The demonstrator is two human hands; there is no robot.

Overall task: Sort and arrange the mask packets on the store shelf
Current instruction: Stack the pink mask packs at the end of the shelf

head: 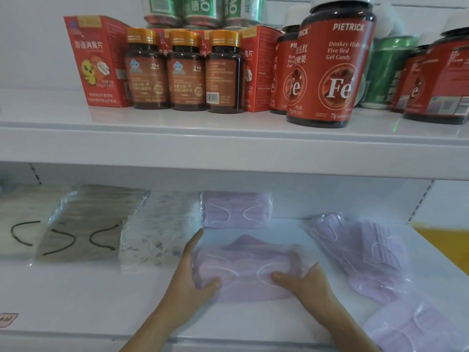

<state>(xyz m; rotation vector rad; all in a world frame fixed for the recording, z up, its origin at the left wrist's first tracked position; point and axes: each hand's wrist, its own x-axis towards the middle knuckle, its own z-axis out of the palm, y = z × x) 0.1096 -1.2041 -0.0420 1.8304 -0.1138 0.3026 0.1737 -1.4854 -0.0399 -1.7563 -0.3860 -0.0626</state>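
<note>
A purple mask packet [243,265] lies mid-shelf on the lower white shelf [76,295]. My left hand [189,278] grips its left end, thumb on top. My right hand [304,278] grips its right end the same way. Behind it a second purple packet [236,209] lies flat against the back wall. Loose purple packets [360,247] sprawl in a pile at the right, and one more purple packet [416,326] lies at the front right corner. A white patterned packet [160,232], a grey packet [83,224] and a beige packet [22,219] lie in a row at the left.
The upper shelf [228,146] overhangs close above, carrying red boxes [94,62], brown pill bottles [185,69], red-labelled jars [335,67] and green cans [383,72]. A small price label [7,320] sits at the lower shelf's front left. Yellow floor [441,242] shows at right.
</note>
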